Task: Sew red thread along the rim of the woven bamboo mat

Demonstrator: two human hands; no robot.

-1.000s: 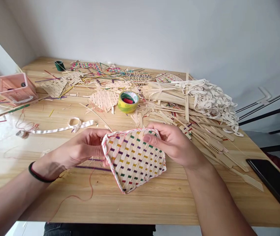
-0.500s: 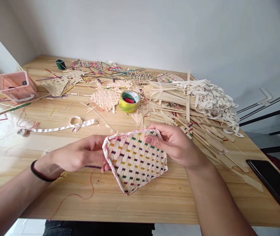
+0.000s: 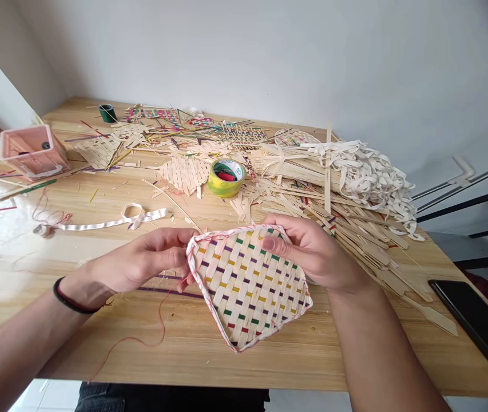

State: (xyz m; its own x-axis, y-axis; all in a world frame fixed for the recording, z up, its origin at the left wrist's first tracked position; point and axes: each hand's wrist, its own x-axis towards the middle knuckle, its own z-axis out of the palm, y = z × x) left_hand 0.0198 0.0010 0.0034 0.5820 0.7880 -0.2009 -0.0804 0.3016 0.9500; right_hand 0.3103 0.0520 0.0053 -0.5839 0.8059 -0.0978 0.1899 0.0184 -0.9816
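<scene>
A small woven bamboo mat with coloured strips and a pale edge binding stitched in red is held above the wooden table. My left hand pinches its left corner. My right hand grips its upper right edge, thumb on top. A red thread hangs from the left corner and trails over the table towards me.
A yellow tape roll sits behind the mat. Bamboo strips and white ribbon are heaped at the right. A pink box stands far left, a white ribbon loop lies mid-left, and a black phone rests at the right edge.
The mat has shifted slightly right and towards me and tilted flatter. Both hands kept their hold and moved with it.
</scene>
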